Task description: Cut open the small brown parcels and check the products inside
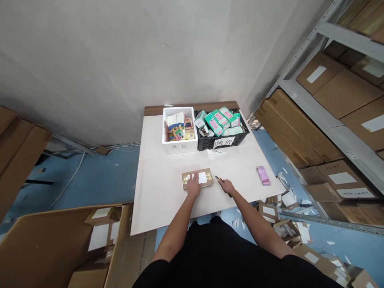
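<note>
A small taped cardboard box (207, 177) with a white label lies on the pale table in front of me. My left hand (193, 185) rests flat on top of it, fingers spread across the label and tape. Just to the right of the box, my right hand (227, 187) is wrapped round a yellow and black utility knife (220, 179). The knife's tip points towards the box's right end and is apart from it.
Behind the box stand a white foam box (180, 149) of booklets and a black crate (207, 143) of green-and-pink cartons. A blurred pink item (263, 176) lies at the table's right. Shelves of cartons (348, 92) rise on the right; a large open carton (45, 240) stands at lower left.
</note>
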`<state>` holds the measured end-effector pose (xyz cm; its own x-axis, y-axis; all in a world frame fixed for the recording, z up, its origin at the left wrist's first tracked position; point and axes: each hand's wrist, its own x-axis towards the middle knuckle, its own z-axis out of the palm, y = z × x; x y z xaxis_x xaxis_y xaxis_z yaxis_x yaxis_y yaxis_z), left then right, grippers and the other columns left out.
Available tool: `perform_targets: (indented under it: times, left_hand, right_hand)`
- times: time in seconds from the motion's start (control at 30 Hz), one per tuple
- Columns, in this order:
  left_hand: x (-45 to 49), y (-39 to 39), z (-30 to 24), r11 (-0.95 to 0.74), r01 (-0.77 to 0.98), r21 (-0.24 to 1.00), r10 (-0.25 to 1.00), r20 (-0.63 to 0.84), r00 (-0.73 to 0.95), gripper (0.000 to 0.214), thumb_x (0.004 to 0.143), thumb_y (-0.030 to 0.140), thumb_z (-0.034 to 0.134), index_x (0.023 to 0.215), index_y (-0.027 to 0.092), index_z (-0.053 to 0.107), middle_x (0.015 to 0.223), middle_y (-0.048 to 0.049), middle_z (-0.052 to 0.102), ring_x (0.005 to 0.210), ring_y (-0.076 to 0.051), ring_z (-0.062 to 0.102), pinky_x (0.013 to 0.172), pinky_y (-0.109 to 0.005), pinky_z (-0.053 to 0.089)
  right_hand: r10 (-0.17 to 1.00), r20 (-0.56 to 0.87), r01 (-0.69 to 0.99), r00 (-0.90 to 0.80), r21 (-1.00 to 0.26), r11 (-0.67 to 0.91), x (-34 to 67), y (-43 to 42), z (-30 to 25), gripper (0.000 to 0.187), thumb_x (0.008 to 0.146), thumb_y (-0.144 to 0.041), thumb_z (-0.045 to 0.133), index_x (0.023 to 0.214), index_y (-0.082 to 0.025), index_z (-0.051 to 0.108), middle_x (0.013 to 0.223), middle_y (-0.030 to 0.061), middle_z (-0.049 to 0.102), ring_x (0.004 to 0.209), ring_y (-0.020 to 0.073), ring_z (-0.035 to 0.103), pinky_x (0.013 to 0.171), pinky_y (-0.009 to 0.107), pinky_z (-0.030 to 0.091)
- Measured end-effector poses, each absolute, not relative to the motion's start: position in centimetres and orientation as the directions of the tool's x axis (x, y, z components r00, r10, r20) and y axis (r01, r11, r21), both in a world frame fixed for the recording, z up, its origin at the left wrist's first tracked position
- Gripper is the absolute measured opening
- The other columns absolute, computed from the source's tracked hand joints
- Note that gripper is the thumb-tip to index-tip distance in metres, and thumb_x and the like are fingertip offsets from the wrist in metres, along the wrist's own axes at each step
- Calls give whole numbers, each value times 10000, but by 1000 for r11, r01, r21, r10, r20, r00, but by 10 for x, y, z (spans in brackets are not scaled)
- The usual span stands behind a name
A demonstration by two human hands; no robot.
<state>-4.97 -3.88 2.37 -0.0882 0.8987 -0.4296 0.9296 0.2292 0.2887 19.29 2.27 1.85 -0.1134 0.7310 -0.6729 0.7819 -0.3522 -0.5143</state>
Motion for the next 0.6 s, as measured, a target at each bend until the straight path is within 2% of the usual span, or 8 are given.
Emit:
perform_targets:
  times: [0.13,0.27,0.43,0.5,0.6]
  left_hand:
    - [-51,-37,25,230,933,277,892,-443,-88,778,1041,465,403,1706,296,38,1769,-33,170,1635,-306,101,1295,-478,227]
    - [-52,-37,23,245,932,268,885,-454,-102,776,1039,476,410,1703,327,37,1766,-13,184,1635,-289,113,1287,-476,240]
    - [-53,-37,23,245,930,273,900,-422,-113,759,1039,485,432,1700,353,82,1764,-10,203,1631,-290,132,1264,-472,277]
    - [-56,-32,26,242,933,268,897,-428,-110,744,1033,474,455,1694,357,133,1755,-25,246,1620,-306,170,1239,-491,309]
    - [-70,-17,32,218,941,261,896,-437,-86,650,1032,433,466,1651,327,301,1695,-65,388,1559,-316,308,1199,-500,348]
  right_hand:
    - [777,-624,778,-84,-528,-340,170,41,20,632,961,-763,506,728,-191,638,528,1,602,476,159,604,564,245,446]
    - [772,-626,769,-111,-546,-332,156,45,18,653,951,-779,508,681,-194,612,508,5,589,449,163,591,562,258,450]
    - [712,-678,830,-184,-495,-257,187,24,13,604,1013,-680,484,673,-196,606,479,3,588,462,167,616,607,251,452]
    - [715,-688,824,-128,-475,-310,201,11,7,604,1036,-663,437,705,-192,622,516,15,620,510,177,654,628,249,460]
    - [741,-671,799,37,-425,-425,212,-7,-4,580,1039,-658,427,808,-178,657,652,51,697,607,195,702,647,252,473]
